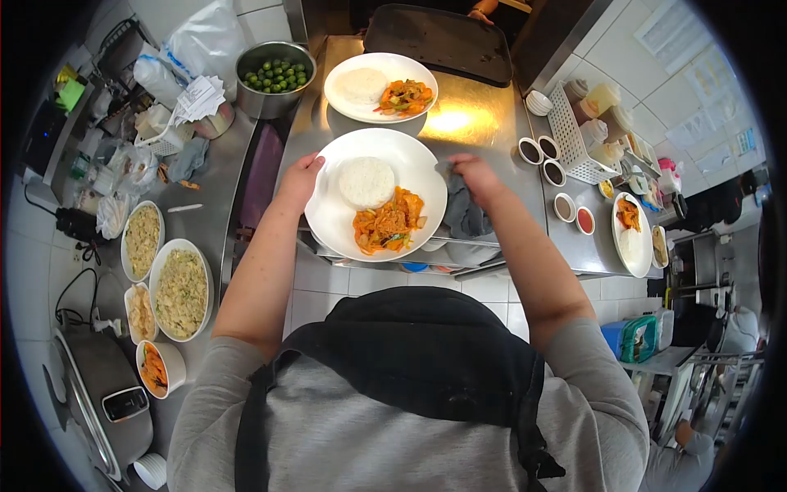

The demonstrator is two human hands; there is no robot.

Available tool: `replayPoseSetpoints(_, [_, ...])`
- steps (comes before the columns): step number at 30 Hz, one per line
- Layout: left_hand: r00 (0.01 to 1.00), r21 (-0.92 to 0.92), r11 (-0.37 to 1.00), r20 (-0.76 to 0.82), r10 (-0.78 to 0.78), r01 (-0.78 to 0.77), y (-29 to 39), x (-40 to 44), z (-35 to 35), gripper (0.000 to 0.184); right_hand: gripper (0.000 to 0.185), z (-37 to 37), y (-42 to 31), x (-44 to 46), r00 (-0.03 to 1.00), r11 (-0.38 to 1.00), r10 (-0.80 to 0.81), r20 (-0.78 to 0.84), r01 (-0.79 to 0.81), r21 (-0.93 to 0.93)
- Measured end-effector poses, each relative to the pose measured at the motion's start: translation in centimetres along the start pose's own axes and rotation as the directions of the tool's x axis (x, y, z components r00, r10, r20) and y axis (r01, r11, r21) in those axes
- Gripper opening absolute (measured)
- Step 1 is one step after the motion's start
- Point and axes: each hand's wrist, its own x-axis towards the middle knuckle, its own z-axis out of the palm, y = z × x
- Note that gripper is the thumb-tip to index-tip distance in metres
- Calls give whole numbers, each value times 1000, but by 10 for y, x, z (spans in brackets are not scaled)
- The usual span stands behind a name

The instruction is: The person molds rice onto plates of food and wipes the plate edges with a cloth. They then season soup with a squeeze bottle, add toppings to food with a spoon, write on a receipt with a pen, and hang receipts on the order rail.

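Observation:
My left hand grips the left rim of a white plate, thumb on top. On that plate are a round mound of white rice and an orange, saucy stir-fry. At the plate's right side, my right hand is closed on a dark grey cloth, which hangs below the fingers beside the rim. Just beyond stands a second white plate with rice and a vegetable stir-fry, apart from both hands.
A black tray lies at the counter's back, near another person's hand. A pot of green limes stands left. Bowls of fried rice line the left counter. Sauce cups, a white basket and another filled plate are right.

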Motion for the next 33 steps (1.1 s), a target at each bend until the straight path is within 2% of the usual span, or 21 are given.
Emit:
replayPoseSetpoints(1, [1000,8,1000,8,2,-2,1,-1,1,36,26,2,9,5,999,994,-4,50,10,-109])
replayPoseSetpoints(2, [1000,4,1000,-7,9,-9,1,-1,1,35,27,7,12,-4,995,983,-86,-58,76,-167])
replayPoseSetpoints(3, [1000,0,1000,-23,17,-17,0,1,2,34,27,-1,21,-2,994,984,-90,-66,78,-160])
replayPoseSetpoints(5, [999,4,999,4,36,-36,-6,4,-1,34,27,-29,42,4,970,944,-15,245,94,-315])
replayPoseSetpoints(6, [999,2,999,20,50,-51,-5,4,0,34,27,-36,34,-3,972,945,-22,236,97,-311])
replayPoseSetpoints(8, [999,-49,999,41,8,-6,-3,3,0,34,29,-46,20,-12,980,994,27,197,-48,103])
replayPoseSetpoints(9, [998,-100,994,56,-40,46,-1,1,0,34,29,-44,20,-9,981,993,24,193,-45,105])
replayPoseSetpoints(11, [997,-116,992,51,-54,60,3,-1,3,33,30,-33,20,6,970,927,-71,-231,150,345])
replayPoseSetpoints(12, [997,-135,988,44,-69,75,4,-1,5,33,28,-28,38,26,926,919,-77,-370,210,334])
replayPoseSetpoints(13, [997,-133,989,50,-65,71,3,-1,5,33,28,-12,41,31,923,917,-80,-376,216,335])
replayPoseSetpoints(15, [995,-124,990,79,-63,73,3,1,5,34,28,19,46,35,977,852,12,-212,101,514])
replayPoseSetpoints(16, [995,-118,991,85,-55,65,4,2,6,34,28,19,44,33,976,848,5,-217,111,518])
replayPoseSetpoints(18, [987,-160,975,70,-145,155,7,1,5,36,30,24,42,28,987,643,63,-150,75,762])
replayPoseSetpoints(19, [987,-154,976,73,-141,151,8,1,4,36,30,25,42,24,987,639,59,-152,80,765])
replayPoseSetpoints(21, [982,-169,967,56,-181,188,12,-1,7,39,32,22,41,16,988,425,-53,-146,155,892])
replayPoseSetpoints(25, [982,-175,966,54,-183,190,20,-6,18,38,31,11,35,-8,953,428,-137,-270,303,851])
replayPoseSetpoints(27, [980,-225,954,46,-195,200,28,-11,31,34,31,-2,25,-31,956,285,-168,-242,282,916])
replayPoseSetpoints(28, [980,-219,955,55,-193,200,26,-8,38,34,30,-15,24,-44,952,256,-263,-154,222,941])
replayPoseSetpoints(30, [979,-263,944,95,-181,200,15,2,56,29,30,-25,8,-85,873,237,-434,-224,351,906])
replayPoseSetpoints(32, [971,-284,930,131,-202,232,13,8,79,28,31,-42,-6,-129,822,160,-485,-299,419,894])
replayPoseSetpoints(33, [960,-307,913,155,-233,271,15,8,93,27,33,-50,-8,-153,764,188,-557,-325,497,847])
